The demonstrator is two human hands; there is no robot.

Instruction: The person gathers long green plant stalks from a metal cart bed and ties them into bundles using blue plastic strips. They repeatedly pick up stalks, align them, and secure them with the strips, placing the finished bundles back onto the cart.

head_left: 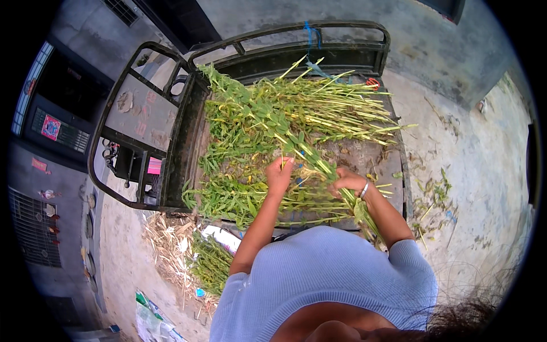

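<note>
Both hands work at the centre of the frame, over the flat bed of a dark, rusty metal cart (191, 122) whose tubular rails curve along the upper and left sides. The left hand (279, 174) is clenched around the stems of a bundle of green leafy plant stalks with pale yellow stems (310, 157), fingers curled over the top of it. The right hand (347, 183), wearing 1 silver ring, grips the same bundle a little lower and to the right, where the stalks run down past the wrist toward the lower right.

A larger heap of the same stalks (296, 108) covers the upper half of the bed, its leafy ends toward the left rail and its cut stems fanning out to the right, some poking past the right edge. Another layer of green stalks (228, 196) lies along the near edge of the bed, just below the left hand.

Bare bed surface shows only at the right, between the heap and the right edge. Right of the cart the concrete ground (473, 171) lies open, dotted with scraps. At the lower left, dry straw and a small green pile (211, 262) lie on the ground beside the cart.
</note>
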